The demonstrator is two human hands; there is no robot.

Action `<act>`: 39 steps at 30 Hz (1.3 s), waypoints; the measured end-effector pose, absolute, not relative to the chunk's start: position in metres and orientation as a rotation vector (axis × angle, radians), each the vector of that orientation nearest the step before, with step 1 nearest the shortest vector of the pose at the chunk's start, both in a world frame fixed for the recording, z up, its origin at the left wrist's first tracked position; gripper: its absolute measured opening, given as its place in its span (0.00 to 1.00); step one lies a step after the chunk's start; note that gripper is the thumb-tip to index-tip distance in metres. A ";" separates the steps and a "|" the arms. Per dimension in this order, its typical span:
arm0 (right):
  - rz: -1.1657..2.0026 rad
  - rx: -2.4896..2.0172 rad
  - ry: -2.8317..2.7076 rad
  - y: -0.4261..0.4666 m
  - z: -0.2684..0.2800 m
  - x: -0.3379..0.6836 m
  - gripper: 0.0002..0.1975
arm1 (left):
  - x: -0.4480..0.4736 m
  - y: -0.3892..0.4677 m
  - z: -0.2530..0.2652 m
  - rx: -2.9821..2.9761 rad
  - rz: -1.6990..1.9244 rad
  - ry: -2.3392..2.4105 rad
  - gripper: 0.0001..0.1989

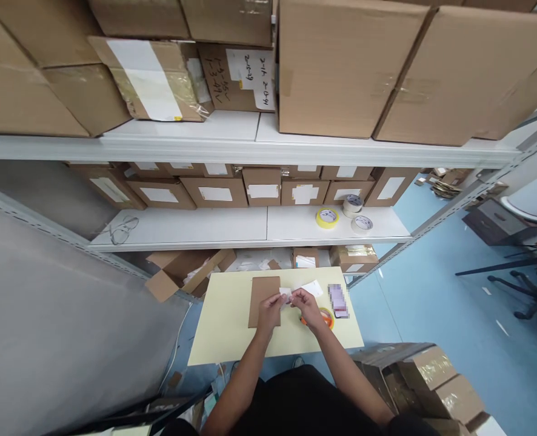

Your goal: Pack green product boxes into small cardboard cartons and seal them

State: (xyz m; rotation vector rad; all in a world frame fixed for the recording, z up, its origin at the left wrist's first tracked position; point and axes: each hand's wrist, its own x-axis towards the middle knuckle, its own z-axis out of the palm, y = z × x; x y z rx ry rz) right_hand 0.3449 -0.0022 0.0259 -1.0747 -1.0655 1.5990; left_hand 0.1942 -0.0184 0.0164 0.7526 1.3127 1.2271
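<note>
Here we are, right at the table edge: two bare forearms reach forward, and beneath the right wrist lies one yellow tape roll [331, 320] with something orange at it. The left hand [268, 311] and the right hand [309, 306] meet fingertip to fingertip, both pinched on one small white slip [285, 293], held up over the right edge of a cardboard sheet [258, 303]. Which way the slip's long axis runs, I can't tell; fingers hide too much. The sheet, just one, lies flat, long axis pointing straight away from the person. To its right, white paper [314, 288] slants, then one blurred-out purplish rectangle [338, 301], lengthwise away from us, all on the cream tabletop [218, 327]. Beyond, an open carton [173, 275] at left; on the white shelf [196, 227], one pair of glasses [123, 230], one yellow roll [327, 218], pale rolls beside it, and seven labelled boxes [216, 192] across the front row.
</note>
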 end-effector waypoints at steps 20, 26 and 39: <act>1.541 -1.270 -0.734 0.043 -0.028 0.096 0.17 | -0.093 -0.054 -0.017 0.434 1.670 1.734 0.23; 1.691 -1.344 -0.736 0.086 -0.035 -0.050 0.16 | -0.153 -0.089 -0.008 0.508 1.676 1.900 0.24; 1.897 -1.267 -0.869 -0.021 -0.029 -0.016 0.27 | -0.155 -0.088 -0.014 1.013 1.605 1.830 0.13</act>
